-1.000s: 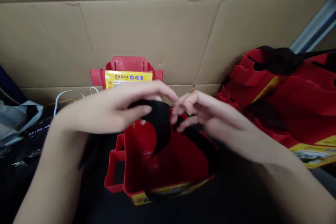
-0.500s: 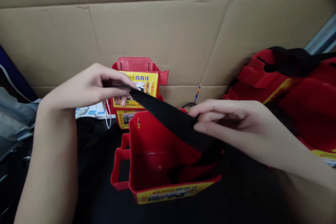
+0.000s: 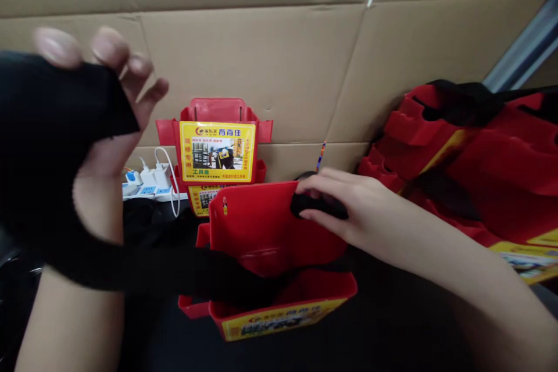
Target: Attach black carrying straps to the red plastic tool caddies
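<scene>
A black webbing strap (image 3: 165, 270) loops from the upper left down into an open red plastic tool box (image 3: 250, 215) in front of me. My left hand (image 3: 108, 154) is raised at the left, its fingers closed on the strap near a free end. At the top right of the box's back wall, my right hand (image 3: 361, 203) pinches another black part of the strap. Whether that part passes through the wall is hidden by the fingers. A yellow printed label (image 3: 283, 319) covers the box's front, and a red side loop lies partly under the strap.
Behind stand more red tool boxes with yellow labels (image 3: 218, 151), against a cardboard wall (image 3: 253, 58). A power strip with plugs (image 3: 150, 183) lies left of them. Several red boxes with black straps (image 3: 440, 151) are piled at the right. A colourful pen-like stick (image 3: 321, 156) stands behind the box.
My left hand has swung up and left, pulling the strap into a wide loop. My right hand has moved slightly left and down, onto the box's back wall.
</scene>
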`<act>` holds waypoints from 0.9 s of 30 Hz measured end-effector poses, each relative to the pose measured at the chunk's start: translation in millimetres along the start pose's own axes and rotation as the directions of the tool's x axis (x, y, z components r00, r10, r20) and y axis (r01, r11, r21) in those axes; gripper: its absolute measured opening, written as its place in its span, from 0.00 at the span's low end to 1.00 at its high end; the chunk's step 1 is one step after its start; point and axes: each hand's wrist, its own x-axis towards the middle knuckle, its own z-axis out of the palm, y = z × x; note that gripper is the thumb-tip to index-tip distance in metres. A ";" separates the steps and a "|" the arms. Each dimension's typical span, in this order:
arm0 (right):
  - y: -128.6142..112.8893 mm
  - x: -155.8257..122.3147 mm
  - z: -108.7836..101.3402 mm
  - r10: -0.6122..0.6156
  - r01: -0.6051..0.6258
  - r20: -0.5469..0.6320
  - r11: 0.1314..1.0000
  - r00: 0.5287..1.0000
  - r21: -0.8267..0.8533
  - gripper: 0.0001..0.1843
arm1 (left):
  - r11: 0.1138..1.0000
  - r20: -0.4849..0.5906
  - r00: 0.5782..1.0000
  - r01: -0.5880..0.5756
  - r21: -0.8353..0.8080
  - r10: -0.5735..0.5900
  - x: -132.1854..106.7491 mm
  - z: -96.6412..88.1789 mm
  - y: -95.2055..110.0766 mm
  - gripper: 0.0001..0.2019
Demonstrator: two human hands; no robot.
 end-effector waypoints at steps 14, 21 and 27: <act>-4.2 -7.6 -37.1 -0.142 -0.073 0.246 0.715 0.959 0.696 0.13 | 0.891 0.390 0.921 -0.177 0.418 -0.001 3.8 46.6 -10.5 0.12; 26.6 23.8 10.3 -0.067 0.080 -0.047 0.924 0.997 0.373 0.21 | 0.730 0.285 0.928 -0.023 0.683 -0.238 -0.5 69.6 18.1 0.14; 12.8 12.3 -4.4 -0.006 -0.001 0.105 0.998 0.994 0.067 0.12 | 0.745 0.140 0.929 0.178 0.643 -0.343 -2.5 79.9 20.5 0.09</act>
